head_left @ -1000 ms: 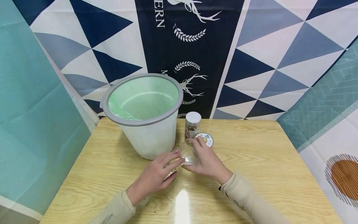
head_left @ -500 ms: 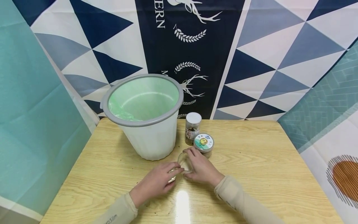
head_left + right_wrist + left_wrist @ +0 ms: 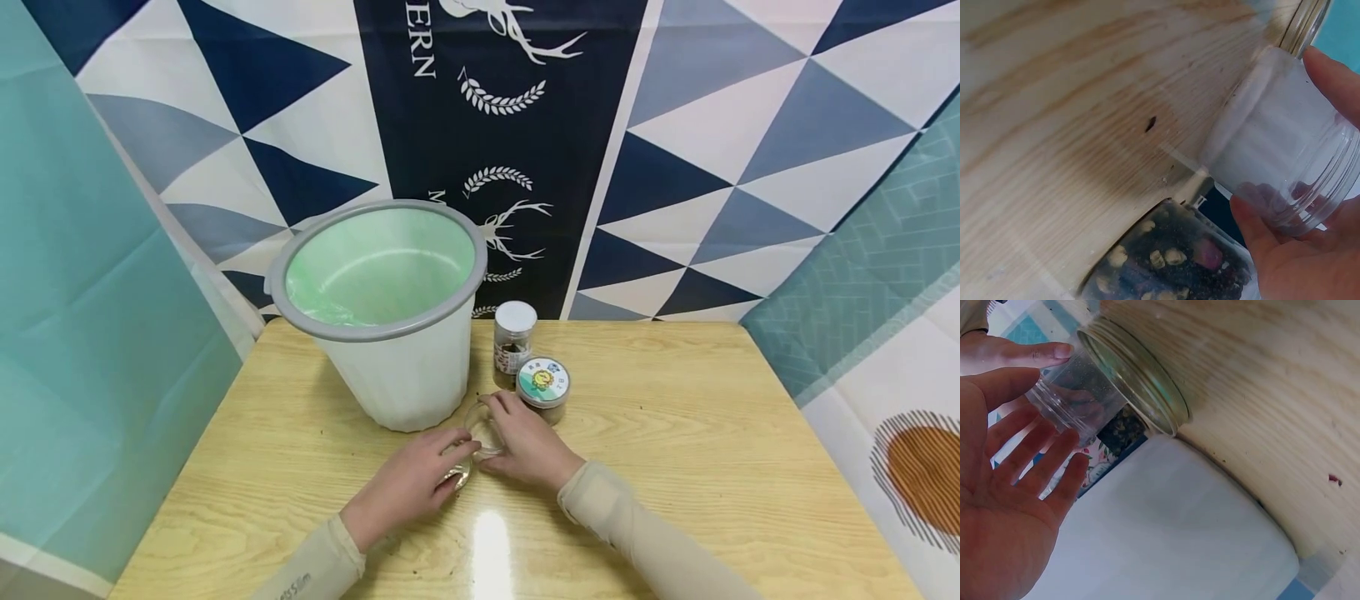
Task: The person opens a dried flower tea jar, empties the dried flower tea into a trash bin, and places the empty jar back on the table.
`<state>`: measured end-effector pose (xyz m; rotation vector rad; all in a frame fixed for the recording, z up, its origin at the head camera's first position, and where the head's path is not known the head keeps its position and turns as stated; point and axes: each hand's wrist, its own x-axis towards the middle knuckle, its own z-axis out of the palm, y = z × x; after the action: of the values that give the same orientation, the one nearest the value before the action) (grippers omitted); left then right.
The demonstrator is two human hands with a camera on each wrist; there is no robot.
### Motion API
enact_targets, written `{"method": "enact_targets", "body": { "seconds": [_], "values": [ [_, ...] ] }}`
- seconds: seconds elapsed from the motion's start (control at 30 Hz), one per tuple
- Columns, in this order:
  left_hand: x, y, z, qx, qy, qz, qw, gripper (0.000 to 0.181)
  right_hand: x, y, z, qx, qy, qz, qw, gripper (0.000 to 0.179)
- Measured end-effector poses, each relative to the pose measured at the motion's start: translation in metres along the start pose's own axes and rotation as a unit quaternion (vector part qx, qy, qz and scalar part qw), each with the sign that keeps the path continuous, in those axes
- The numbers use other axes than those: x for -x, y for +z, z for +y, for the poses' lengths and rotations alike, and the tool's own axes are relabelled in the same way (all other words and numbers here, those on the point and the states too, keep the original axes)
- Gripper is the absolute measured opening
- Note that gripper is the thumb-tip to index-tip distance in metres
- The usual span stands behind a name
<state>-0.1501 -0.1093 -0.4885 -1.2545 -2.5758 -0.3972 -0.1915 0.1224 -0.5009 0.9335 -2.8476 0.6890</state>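
Note:
A clear jar (image 3: 483, 429), with nothing visible inside, stands on the table, its threaded mouth upward. My right hand (image 3: 528, 442) grips it near the mouth; in the right wrist view thumb and fingers go round the clear wall (image 3: 1266, 119). On the jar's left lies a gold-coloured metal lid (image 3: 457, 473), whose ridged rim (image 3: 1138, 372) shows in the left wrist view. Over that lid hovers my left hand (image 3: 408, 479), partly hiding it. Its fingers are loosely spread with nothing between them, near the jar; whether they touch it I cannot tell.
A white bucket (image 3: 405, 375) with a green liner stands behind at left. Behind the hands are a tall white-lidded jar (image 3: 514, 342) and a shorter jar (image 3: 543, 387) with a printed lid. Dried flower pieces (image 3: 1166, 262) fill one jar. Small crumbs (image 3: 1151, 124) dot the wooden table.
My right hand has carried the clear jar down and leftward toward me, uncovering the printed-lid jar. My left hand has shifted only slightly beside the gold lid.

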Motion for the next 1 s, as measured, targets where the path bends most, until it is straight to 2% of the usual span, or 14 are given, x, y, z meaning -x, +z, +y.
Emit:
{"method": "enact_targets", "body": {
  "seconds": [0.3,0.53,0.67,0.8,0.93,1.0],
  "values": [
    [0.002,-0.004,-0.004,-0.05,-0.013,-0.007,0.9986,0.044,-0.008,0.008,-0.006,-0.005,0.008,0.014,0.9999,0.095],
    [0.002,-0.006,-0.004,-0.062,-0.018,-0.013,0.9978,0.045,-0.006,0.008,-0.008,-0.001,0.018,0.016,0.9997,0.097],
    [0.001,-0.007,-0.004,-0.064,-0.02,-0.021,0.9975,0.046,-0.003,0.005,-0.008,0.012,0.007,0.02,0.9997,0.106],
    [-0.001,-0.008,-0.003,-0.07,-0.021,-0.017,0.9972,0.047,0.003,-0.008,-0.007,0.012,-0.015,0.039,0.999,0.108],
    [-0.006,-0.013,-0.002,-0.06,-0.03,0.014,0.9977,0.048,0.01,-0.032,0.001,-0.009,-0.045,0.084,0.9954,0.102],
    [-0.011,-0.016,-0.003,-0.05,-0.034,0.028,0.9978,0.048,0.012,-0.046,0.01,-0.022,-0.039,0.109,0.9931,0.102]
  ]
}}
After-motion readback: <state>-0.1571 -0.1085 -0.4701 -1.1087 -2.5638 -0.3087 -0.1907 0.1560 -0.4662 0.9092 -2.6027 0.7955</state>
